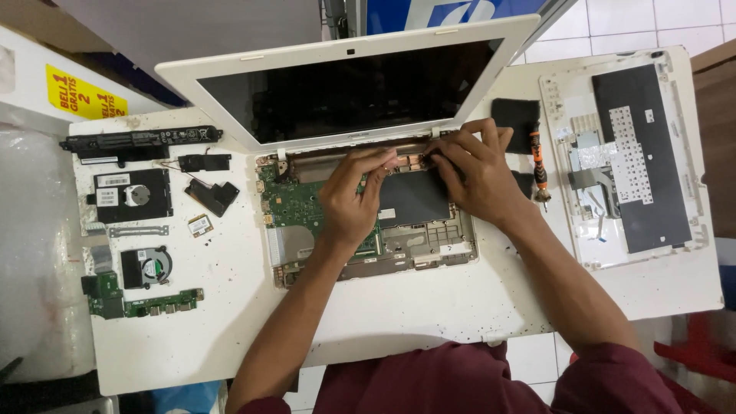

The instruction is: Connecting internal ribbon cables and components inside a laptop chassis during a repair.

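Currently: teardown of opened white plastic laptop [360,100], palm-rest/keyboard cover already off and laid face-down at the table's right end [625,157].

Hands: left hand [354,201] rests on the exposed base, fingers curled down, tips pressing at the hinge strip just below the screen. Right hand [477,172] sits beside it, fingers bent, tips at the same hinge line, right of centre. Whether either pinches a part or cable, cannot tell; fingertips hide the contact pt. No tool in either hand.

Step, as judged: working at hinge/display connection along the rear edge of the base. Next move likely calls for fine fingertip force at that strip w/o stressing the green motherboard [295,207] beside it; the orange-handled screwdriver [539,162] lies just right of the right hand if a fastener is met.

Orientation: laptop at mid-table, long axis left–right, screen tilted back away from the person, base open side up, front edge toward the person.

Removed parts, left side: long black battery bar [142,142], black hard drive in caddy [130,195], small black fan [147,267], green port board [146,300], black speaker pair [208,180]. All well apart from hands, on the white speckled table [429,314].
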